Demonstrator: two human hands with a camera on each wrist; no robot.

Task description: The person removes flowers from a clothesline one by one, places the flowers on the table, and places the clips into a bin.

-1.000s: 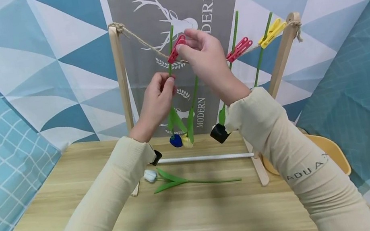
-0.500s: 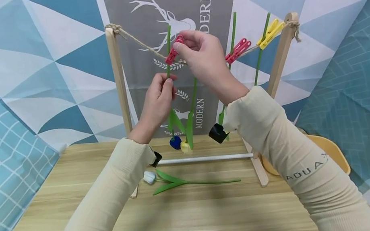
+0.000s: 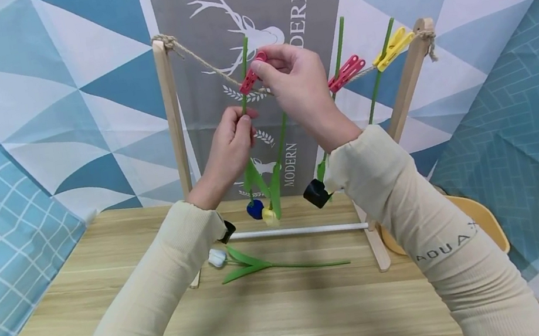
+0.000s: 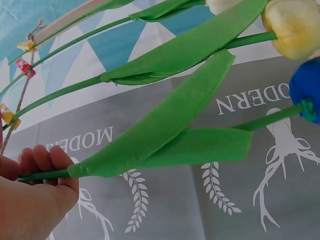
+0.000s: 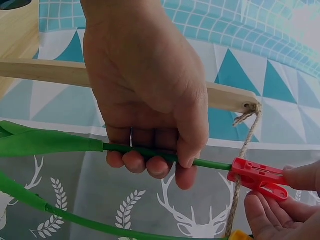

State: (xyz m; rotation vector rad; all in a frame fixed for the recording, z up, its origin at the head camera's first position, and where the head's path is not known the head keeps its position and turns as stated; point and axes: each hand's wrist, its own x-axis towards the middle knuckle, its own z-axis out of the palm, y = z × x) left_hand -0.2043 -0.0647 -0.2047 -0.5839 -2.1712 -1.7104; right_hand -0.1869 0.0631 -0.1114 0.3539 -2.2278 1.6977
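In the head view my left hand [image 3: 226, 151] pinches the green stem of a blue artificial tulip [image 3: 255, 209], which hangs flower down. The left wrist view shows the fingers curled round that stem just by its leaves [image 4: 155, 130]. My right hand [image 3: 300, 82] grips the handles of a red clothespin [image 5: 257, 175], thumb on one handle and fingers by the other. The clothespin's nose end meets the stem and the twine rope [image 5: 248, 135], and the stem's tip rises above it. Close beside hangs a yellow tulip [image 4: 295, 30], its yellow clip [image 4: 8, 116] on the rope.
The rope spans two wooden posts [image 3: 173, 118]. To the right, another red clothespin [image 3: 346, 73] and a yellow one [image 3: 394, 48] hold more stems. A white tulip [image 3: 217, 257] lies on the table [image 3: 276, 333] before a white rod [image 3: 301, 230]. An orange container [image 3: 482, 221] stands at right.
The scene has shifted slightly left in the head view. The yellow tulip's head hangs a little lower in the picture. Both hands keep their grips almost unmoved.
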